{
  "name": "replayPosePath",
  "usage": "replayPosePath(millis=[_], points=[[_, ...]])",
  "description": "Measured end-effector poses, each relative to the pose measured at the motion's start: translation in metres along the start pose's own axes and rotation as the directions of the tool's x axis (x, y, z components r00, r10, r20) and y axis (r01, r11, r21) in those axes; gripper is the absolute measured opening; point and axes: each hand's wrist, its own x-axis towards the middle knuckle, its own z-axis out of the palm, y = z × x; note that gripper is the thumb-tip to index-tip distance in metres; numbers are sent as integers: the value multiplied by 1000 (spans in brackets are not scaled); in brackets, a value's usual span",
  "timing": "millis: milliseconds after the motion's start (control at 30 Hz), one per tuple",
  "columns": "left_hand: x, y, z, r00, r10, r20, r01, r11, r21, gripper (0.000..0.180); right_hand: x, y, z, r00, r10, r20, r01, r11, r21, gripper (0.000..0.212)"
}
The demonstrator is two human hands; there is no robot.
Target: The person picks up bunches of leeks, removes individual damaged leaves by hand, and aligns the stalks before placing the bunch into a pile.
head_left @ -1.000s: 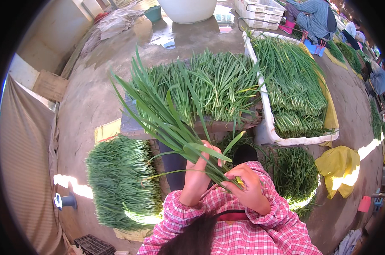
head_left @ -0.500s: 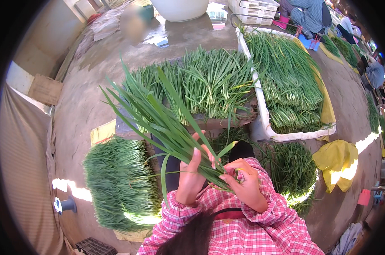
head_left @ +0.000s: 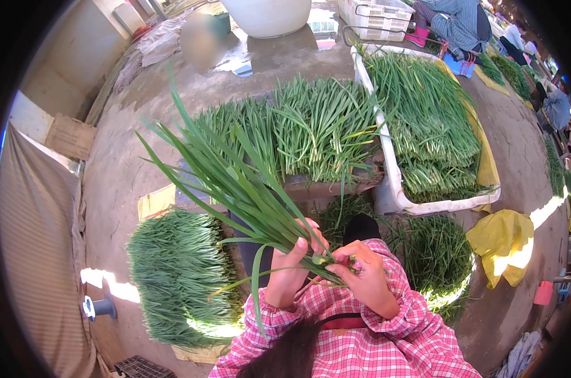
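Note:
A loose bunch of garlic chives [head_left: 244,195] slants up and leftward in front of me, its long green leaves fanning out at the far end. My left hand [head_left: 288,274] is closed around its lower part, thumb on the near side. At the pale stem ends my right hand [head_left: 369,277] pinches with thumb and forefinger; exactly which stems it grips is partly hidden. One leaf bends down past my left wrist, and a yellowish leaf sticks out to the left below it. Beyond the bunch, more chives [head_left: 323,129] lie in rows on a low wooden bench [head_left: 336,184].
At right stands a white tub [head_left: 394,167] full of chives, a yellow cloth [head_left: 503,242] near it. A neat stack of chives [head_left: 178,274] lies left, a looser pile [head_left: 437,255] right. A blue-grey spool [head_left: 99,309] sits far left. Another person [head_left: 455,28] is at upper right.
The yellow-tipped leaf that stood up beside my right hand no longer shows there. A yellowish leaf now juts out below my left hand. The bunch sits slightly lower; both hands keep their places.

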Motion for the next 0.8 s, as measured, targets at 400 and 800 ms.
replayPosePath(millis=[400, 800], points=[[0, 1, 2, 1000, 19, -2, -18, 997, 69, 12, -2, 6, 1, 998, 34, 54, -36, 999, 32, 19], [5, 24, -15, 987, 152, -60, -160, 970, -183, 21, -11, 34, -32, 947, 241, 211, -320, 686, 654, 27]])
